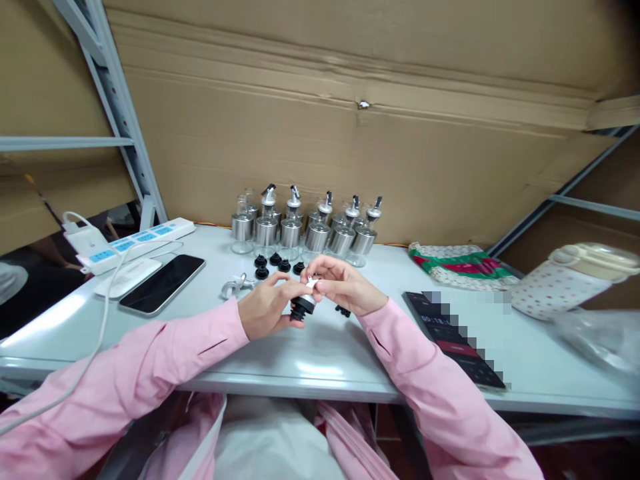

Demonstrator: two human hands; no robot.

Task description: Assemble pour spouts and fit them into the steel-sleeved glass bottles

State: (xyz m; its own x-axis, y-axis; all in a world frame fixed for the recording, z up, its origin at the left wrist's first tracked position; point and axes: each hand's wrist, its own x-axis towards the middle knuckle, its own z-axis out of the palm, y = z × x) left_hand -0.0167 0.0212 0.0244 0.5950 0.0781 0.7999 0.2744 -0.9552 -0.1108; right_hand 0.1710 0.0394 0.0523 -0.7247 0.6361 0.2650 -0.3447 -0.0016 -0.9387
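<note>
My left hand (270,305) is closed round a pour spout (303,305) with a black ribbed stopper pointing down and a silver-white top. The fingertips of my right hand (345,285) pinch at the top of the same spout, near a small white part. Behind my hands lie several black ribbed stoppers (261,267). Left of them are silver spout pieces (235,287). Small black parts (343,310) lie under my right hand. Rows of glass bottles with steel sleeves (317,237) stand farther back, several topped with silver pour spouts (325,203).
On the left are a phone (163,283), a white charging pad (127,277), a power strip (140,243) and a cable. To the right are a phone with a timer (450,333), a patterned cloth (460,265), a dotted bottle (563,283) and clear plastic (600,337).
</note>
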